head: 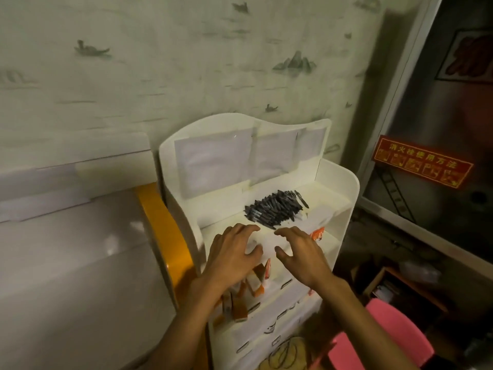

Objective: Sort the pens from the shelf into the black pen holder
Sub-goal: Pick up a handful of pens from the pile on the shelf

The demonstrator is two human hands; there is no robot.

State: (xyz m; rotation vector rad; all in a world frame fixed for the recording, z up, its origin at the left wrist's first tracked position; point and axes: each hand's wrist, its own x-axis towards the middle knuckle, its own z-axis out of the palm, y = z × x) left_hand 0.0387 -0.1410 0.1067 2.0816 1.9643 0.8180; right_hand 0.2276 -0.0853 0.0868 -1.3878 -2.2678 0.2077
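both hands, left [234, 252] and right [301, 252], grip open, hover before dark pens [276, 208] heaped lengthwise toward upper right.

Black pens [276, 209] on a white shelf [344, 188]; pink stool [394, 332] beside it.

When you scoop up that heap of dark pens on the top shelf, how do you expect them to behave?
The pens lie loose in a crisscross heap, so a grab would probably take only some and scatter others. They look slim and round, so stray ones may roll on the smooth white shelf, though its raised side could stop them. Each is likely stiff and light. Both hands, left and right, hover below.
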